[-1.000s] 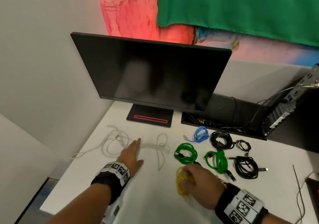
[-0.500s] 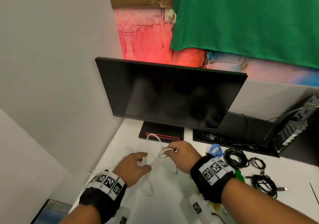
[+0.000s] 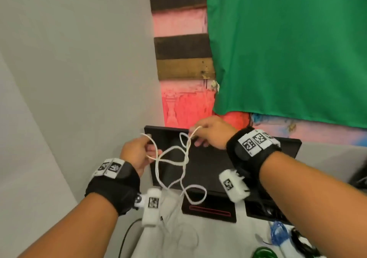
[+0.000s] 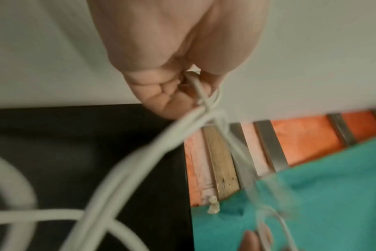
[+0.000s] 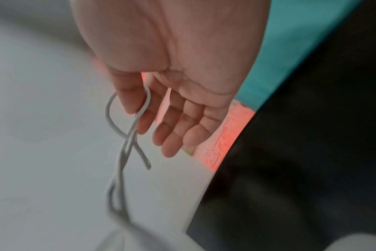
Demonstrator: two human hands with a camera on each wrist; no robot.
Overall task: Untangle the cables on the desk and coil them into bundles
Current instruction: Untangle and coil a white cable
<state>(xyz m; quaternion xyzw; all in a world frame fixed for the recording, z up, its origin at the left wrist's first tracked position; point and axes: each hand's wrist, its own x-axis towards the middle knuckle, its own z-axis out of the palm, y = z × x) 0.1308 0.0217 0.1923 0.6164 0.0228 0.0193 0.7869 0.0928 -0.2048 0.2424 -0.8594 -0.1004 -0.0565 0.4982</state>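
A thin white cable [image 3: 186, 159] hangs in loose loops with a knot in it, held up in front of the monitor between both hands. My left hand [image 3: 148, 148] grips one end of the tangle, and the left wrist view shows its fingers [image 4: 161, 91] curled round the white cable [image 4: 161, 144]. My right hand [image 3: 195, 136] is higher and to the right. Its thumb and forefinger pinch a small loop of the cable [image 5: 127, 152], while its other fingers [image 5: 182, 132] lie straight. The lower loops trail down toward the desk [image 3: 218, 241].
The black monitor [image 3: 218, 170] and its stand base [image 3: 208, 211] are right behind the cable. Coiled blue [image 3: 278, 232], green [image 3: 262, 253] and black [image 3: 297, 239] bundles lie at the lower right of the desk. A grey wall closes the left side.
A second ago my left hand lay on the white cable and my right hand was at a yellow one. Both hands have since taken the white cable and lifted it off the desk.
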